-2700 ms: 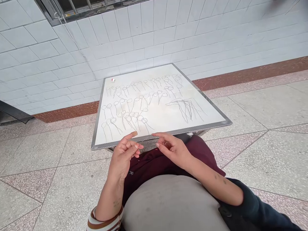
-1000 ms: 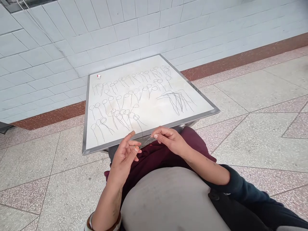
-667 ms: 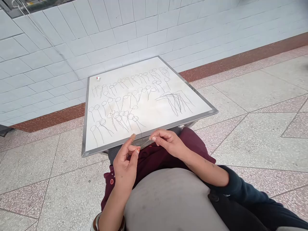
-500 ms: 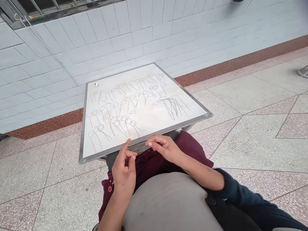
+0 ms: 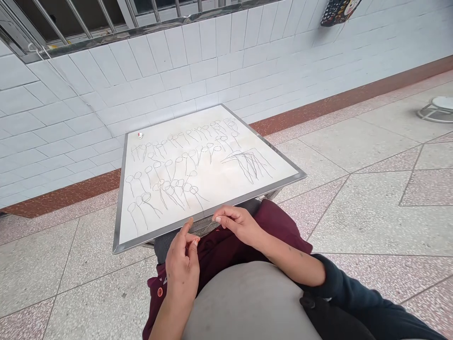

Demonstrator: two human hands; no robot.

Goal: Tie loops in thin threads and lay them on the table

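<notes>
My left hand (image 5: 183, 267) pinches a thin strand, which looks like wire (image 5: 206, 230), between thumb and fingers, its index finger raised near the table's edge. The strand's other end is pinched by my right hand (image 5: 241, 227), a short way to the right. Both hands are over my lap, just off the front edge of the white table (image 5: 230, 189). On the tabletop lie rows of looped wires (image 5: 170, 188), each with a round loop and thin tails. A bundle of bent, unlooped wires (image 5: 249, 163) rests at the right.
A small white and red object (image 5: 140, 135) sits at the table's far left corner. The table's far side is by a tiled wall (image 5: 198, 61) with a barred window (image 5: 106, 19). A round white stool (image 5: 440, 107) stands at far right; a patterned bag (image 5: 339, 12) hangs above.
The view has tilted up slightly, bringing the hanging bag and more of the stool into sight. Both hands keep their pinch on the strand, with little movement.
</notes>
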